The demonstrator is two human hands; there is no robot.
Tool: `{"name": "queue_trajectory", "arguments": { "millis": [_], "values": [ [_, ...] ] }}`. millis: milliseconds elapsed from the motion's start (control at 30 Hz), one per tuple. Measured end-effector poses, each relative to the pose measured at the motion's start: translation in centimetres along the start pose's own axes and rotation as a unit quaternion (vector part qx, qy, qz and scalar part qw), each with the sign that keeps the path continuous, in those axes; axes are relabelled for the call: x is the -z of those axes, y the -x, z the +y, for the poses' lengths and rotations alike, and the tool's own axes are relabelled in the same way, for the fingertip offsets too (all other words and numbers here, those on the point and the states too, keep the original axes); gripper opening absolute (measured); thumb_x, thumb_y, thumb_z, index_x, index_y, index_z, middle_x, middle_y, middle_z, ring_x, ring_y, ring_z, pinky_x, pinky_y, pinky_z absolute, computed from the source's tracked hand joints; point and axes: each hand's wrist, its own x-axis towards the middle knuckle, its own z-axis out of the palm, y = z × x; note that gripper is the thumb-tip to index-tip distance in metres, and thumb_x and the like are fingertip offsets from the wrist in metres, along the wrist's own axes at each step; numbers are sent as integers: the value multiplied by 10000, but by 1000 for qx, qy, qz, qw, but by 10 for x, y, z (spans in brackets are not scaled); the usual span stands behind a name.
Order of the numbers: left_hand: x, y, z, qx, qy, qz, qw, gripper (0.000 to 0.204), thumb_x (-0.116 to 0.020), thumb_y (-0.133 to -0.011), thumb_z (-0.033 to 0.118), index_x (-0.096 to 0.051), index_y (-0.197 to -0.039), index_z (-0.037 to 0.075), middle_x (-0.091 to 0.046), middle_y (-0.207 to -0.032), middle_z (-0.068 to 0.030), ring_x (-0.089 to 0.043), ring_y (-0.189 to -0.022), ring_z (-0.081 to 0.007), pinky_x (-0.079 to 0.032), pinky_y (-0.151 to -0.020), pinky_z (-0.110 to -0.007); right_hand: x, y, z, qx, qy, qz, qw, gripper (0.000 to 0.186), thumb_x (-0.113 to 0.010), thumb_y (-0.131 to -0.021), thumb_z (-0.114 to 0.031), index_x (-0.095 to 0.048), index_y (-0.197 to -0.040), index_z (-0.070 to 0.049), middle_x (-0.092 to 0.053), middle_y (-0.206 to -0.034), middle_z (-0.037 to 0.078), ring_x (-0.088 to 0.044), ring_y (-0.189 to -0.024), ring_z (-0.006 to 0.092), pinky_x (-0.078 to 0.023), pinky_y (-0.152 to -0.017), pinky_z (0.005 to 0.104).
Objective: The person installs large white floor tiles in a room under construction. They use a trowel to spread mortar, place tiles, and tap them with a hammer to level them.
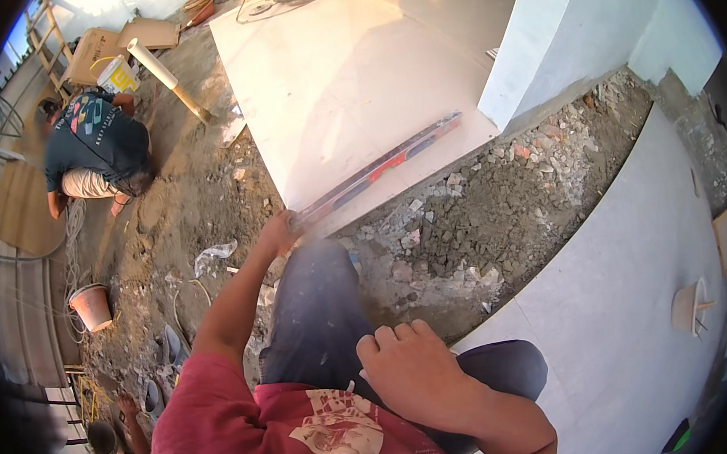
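My left hand (278, 233) grips the near end of a long spirit level (374, 176). The level, grey with a red section, lies slantwise across the front part of the pale floor tiles (328, 86), close to their edge. My right hand (407, 363) is raised over my lap beside my bent knee, back of the hand up and fingers curled in. Its palm side is hidden, so whatever it may hold does not show.
Broken rubble and mortar (480, 210) fill the strip between the tiles and a smooth pale floor (587, 296). A white pillar (536, 46) rises at the right. Leftward, a person (97, 149) crouches on bare soil near an orange bucket (92, 307) and an upright pipe (154, 66).
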Motion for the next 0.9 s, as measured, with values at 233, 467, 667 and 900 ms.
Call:
{"name": "queue_trajectory", "arguments": {
  "millis": [233,467,667,900],
  "values": [
    [-6,-35,7,-95,35,77,992,512,-701,-799,368,-629,-1119,-25,-592,-1208,-253,-597,-1101,-383,-481,-946,-425,4,-19,9,-27,-1,-67,997,256,-646,-875,-243,-579,-972,-16,-623,-902,136,-617,-869,301,-438,-785,416],
    [8,-35,29,-20,0,-24,1000,437,-714,-736,336,-642,-962,-31,-646,-1045,-264,-632,-983,-398,-500,-858,-454,0,-23,7,-16,31,-21,999,250,-655,-839,-214,-614,-972,-6,-648,-902,136,-639,-858,282,-453,-775,404],
    [0,-41,50,-28,-82,-21,996,526,-721,-759,214,-504,-1180,-17,-620,-1146,-226,-618,-1068,-379,-522,-896,-456,14,-20,-7,-19,16,-58,998,344,-697,-836,-235,-605,-1074,-4,-628,-914,143,-621,-882,321,-453,-834,427],
    [-6,-35,47,-7,-155,20,988,599,-818,-713,340,-592,-1163,16,-609,-1158,-168,-586,-1125,-332,-473,-955,-460,11,-22,-17,-33,12,-60,998,414,-737,-789,-206,-605,-1116,11,-611,-925,167,-598,-899,362,-461,-805,447]
  ]
}}
